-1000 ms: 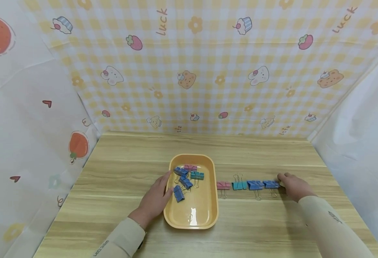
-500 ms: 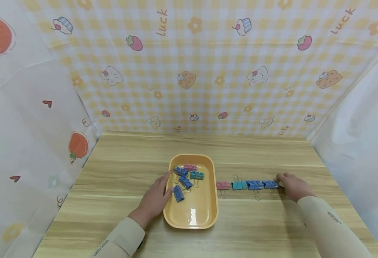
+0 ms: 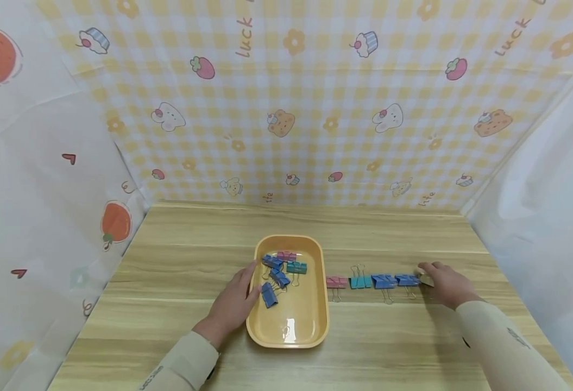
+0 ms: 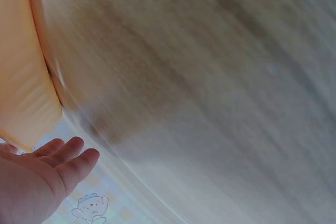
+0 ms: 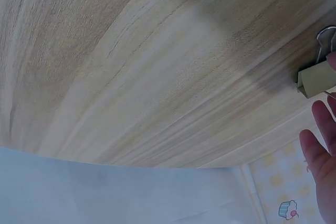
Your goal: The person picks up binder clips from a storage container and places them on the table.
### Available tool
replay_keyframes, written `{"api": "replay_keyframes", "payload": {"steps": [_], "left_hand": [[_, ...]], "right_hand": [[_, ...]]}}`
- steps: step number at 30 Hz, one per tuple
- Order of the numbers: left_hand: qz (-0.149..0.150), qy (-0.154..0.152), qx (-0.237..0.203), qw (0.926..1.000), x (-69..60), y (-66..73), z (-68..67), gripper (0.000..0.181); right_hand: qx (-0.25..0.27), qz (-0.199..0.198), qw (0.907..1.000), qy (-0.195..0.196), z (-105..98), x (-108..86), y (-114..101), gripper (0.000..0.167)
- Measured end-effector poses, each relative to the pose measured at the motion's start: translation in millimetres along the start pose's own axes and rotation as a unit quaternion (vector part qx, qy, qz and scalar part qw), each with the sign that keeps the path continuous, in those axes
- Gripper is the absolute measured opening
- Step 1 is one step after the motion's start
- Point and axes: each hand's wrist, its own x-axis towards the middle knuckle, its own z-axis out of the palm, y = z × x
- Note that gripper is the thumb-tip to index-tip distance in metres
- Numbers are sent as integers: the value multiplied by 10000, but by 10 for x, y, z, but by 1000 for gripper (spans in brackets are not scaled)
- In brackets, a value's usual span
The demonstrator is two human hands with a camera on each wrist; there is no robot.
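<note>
White cloth (image 3: 37,217) with printed fruit and hearts fills the left side of the head view. At the lower left, a beige left sleeve (image 3: 183,361) leads up to the left hand (image 3: 230,304), which rests against the left wall of the yellow tray (image 3: 287,345), left of bottom center. Its fingers are nearly straight in the left wrist view, slightly spread.

Five clips lie in the tray's upper and left part: a lower blue clip (image 3: 269,295), an upper blue clip (image 3: 272,262), a middle blue clip (image 3: 279,278), a pink clip (image 3: 287,256) and a green clip (image 3: 296,267). Checked cloth (image 3: 310,157) hangs behind the wooden table (image 3: 384,336).

Right of the tray runs a row: a second pink clip (image 3: 336,282) just beside the tray wall, wires toward the bottom of the frame; a turquoise clip (image 3: 360,282), wires toward the top; then a fourth blue clip (image 3: 384,281) and a fifth blue clip (image 3: 407,279), wires downward.

At the row's right end, the right hand (image 3: 447,285) pinches a yellow clip (image 5: 315,80), its fingers narrow around it. The right sleeve (image 3: 491,336) reaches the lower right corner; pale cloth (image 3: 545,206) hangs beyond.
</note>
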Motion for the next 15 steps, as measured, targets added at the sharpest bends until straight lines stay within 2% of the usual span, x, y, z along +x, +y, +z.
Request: {"api": "replay_keyframes", "payload": {"steps": [5,15], "left_hand": [[8,24,-27,10000,1,3,0,62],[28,50,-26,10000,-8,8,-8,62]], "right_hand": [[321,58,9995,-52,-22,-10,-21,63],[599,39,9982,-4,-218,-5,-188,68]]}}
